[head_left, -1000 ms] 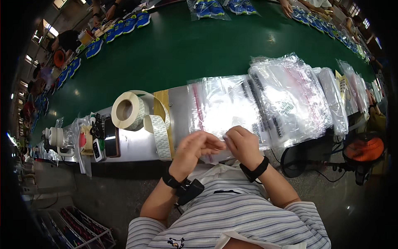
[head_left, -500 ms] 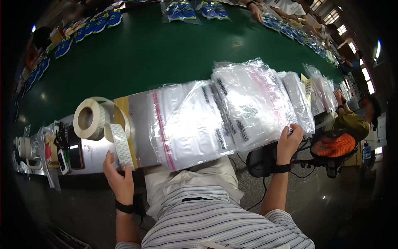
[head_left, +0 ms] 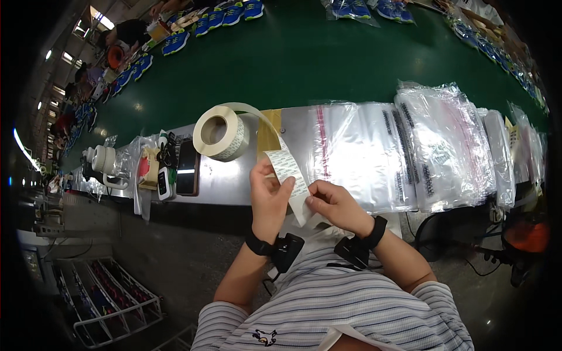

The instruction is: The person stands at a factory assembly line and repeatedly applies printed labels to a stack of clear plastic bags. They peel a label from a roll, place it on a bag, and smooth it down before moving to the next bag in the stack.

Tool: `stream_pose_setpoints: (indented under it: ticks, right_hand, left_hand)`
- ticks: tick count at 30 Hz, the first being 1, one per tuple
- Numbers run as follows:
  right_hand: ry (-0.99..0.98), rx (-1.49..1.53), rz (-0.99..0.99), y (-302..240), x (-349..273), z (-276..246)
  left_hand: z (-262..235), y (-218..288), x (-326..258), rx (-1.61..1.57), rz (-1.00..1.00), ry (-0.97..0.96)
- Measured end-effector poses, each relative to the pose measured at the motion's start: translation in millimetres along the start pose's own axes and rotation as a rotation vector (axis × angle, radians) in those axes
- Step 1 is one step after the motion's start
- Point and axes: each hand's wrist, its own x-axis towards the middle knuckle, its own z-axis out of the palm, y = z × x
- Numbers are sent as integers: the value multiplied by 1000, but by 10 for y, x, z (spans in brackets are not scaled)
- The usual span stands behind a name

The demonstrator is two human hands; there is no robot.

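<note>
A strip of small printed white labels (head_left: 285,166) runs from a large label roll (head_left: 235,143) that lies on the metal ledge. My left hand (head_left: 269,199) is closed around the strip, thumb on top. Just to its right, my right hand (head_left: 342,206) pinches the strip's edge near its lower end, where the backing looks plain white. Whether a single label is between the right fingertips cannot be made out. Right of my hands lie flat clear plastic bags (head_left: 354,155) with a pink seal line, beside a thicker crumpled pile of bags (head_left: 451,146).
A phone (head_left: 188,167), a small white device (head_left: 166,183) and a white cup-like item (head_left: 104,159) sit left of the roll. Beyond the ledge, a green table (head_left: 281,64) carries blue shoes (head_left: 175,42) and bagged shoes (head_left: 350,9). A fan (head_left: 525,237) stands right; a rack (head_left: 111,304) is lower left.
My view has turned left. My right hand has left the bag pile and come to the label strip. My left hand, open beside the strip before, has now closed on it and lifted its end.
</note>
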Motion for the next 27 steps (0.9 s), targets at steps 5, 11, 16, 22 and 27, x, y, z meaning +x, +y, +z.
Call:
stream_pose_setpoints:
  ticks: [5,11,16,22,27]
  right_hand:
    - [212,-390,-419,-42,42,-56]
    - [291,-464,-440,-150,145,-19]
    - [316,-431,-383,-108,147,-80]
    - [328,-425,-327,-199,195,-22]
    - [428,-555,-308,-86,241,-49]
  left_hand:
    - [-77,129,-79,838,606,-227]
    - [-31,-23,21,318,121,-232]
    - [-117,3,221,311,75,-279]
    - [-55,-87,152,268,39,-307]
    - [-163,-97,296,43,-10,-90]
